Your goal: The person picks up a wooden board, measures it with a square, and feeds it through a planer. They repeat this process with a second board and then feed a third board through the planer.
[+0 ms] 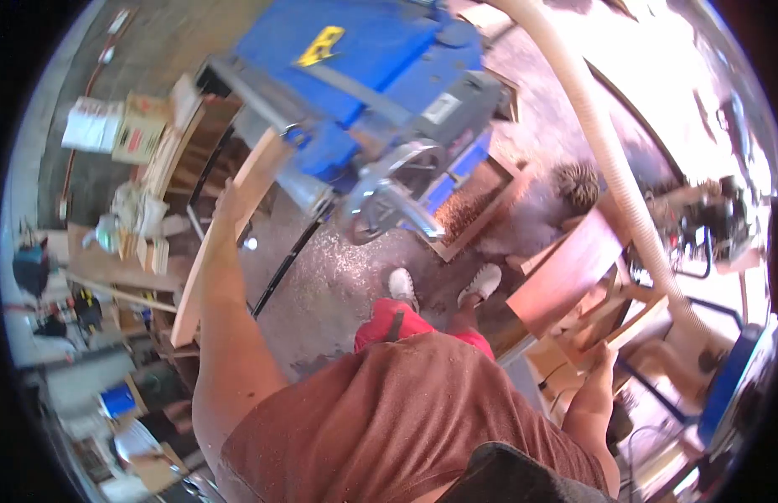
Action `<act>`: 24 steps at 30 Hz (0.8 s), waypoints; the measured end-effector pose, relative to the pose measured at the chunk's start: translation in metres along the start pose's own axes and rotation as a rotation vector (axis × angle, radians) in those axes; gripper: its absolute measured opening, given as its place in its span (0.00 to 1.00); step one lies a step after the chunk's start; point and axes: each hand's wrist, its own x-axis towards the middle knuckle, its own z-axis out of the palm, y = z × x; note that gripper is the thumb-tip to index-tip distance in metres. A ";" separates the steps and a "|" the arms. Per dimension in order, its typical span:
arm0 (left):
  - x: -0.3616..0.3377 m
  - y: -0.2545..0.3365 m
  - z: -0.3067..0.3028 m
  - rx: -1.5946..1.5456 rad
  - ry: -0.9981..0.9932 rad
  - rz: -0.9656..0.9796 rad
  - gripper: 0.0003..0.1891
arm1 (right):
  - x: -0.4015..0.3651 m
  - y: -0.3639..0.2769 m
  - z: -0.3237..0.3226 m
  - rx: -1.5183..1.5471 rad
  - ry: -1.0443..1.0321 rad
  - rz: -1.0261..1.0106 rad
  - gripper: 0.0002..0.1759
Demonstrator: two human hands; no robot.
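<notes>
Head camera view: nearest is the person's brown shirt [389, 394], with red shorts [389, 323] below its hem. Out to the left, the left hand [230, 203] is closed on a long pale board [259, 172], which runs slantwise along the forearm, its upper end near the blue machine [347, 63]. Out to the right, the right hand [605, 357] is at the end of a light wooden piece [640, 325]; how far its fingers are closed, I cannot tell. Just beside that hand are more wooden parts, and beyond them a wide reddish panel [565, 272] lies tilted.

Down on the floor [322, 281], two pale shoes [483, 285] stand apart, with sawdust scattered around them. Ahead is the machine, a yellow mark on its blue top and a metal handwheel [389, 197] on its near side. Right of the wheel, a wooden frame [481, 235] surrounds brown shavings. A ribbed beige hose [594, 126] curves down the right side. Farther off to the left, white bags [142, 210] lie near a printed carton [142, 138].
</notes>
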 end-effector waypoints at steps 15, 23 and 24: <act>-0.023 -0.063 -0.038 -0.731 -0.050 0.553 0.31 | -0.529 -0.493 0.109 -0.158 -0.285 -1.269 0.32; -0.009 -0.068 -0.006 -0.523 0.101 0.541 0.28 | -0.583 -0.484 0.192 -0.815 -0.274 -1.042 0.26; -0.008 -0.068 -0.003 -0.528 0.086 0.533 0.28 | -0.562 -0.464 0.210 -0.847 -0.406 -0.866 0.28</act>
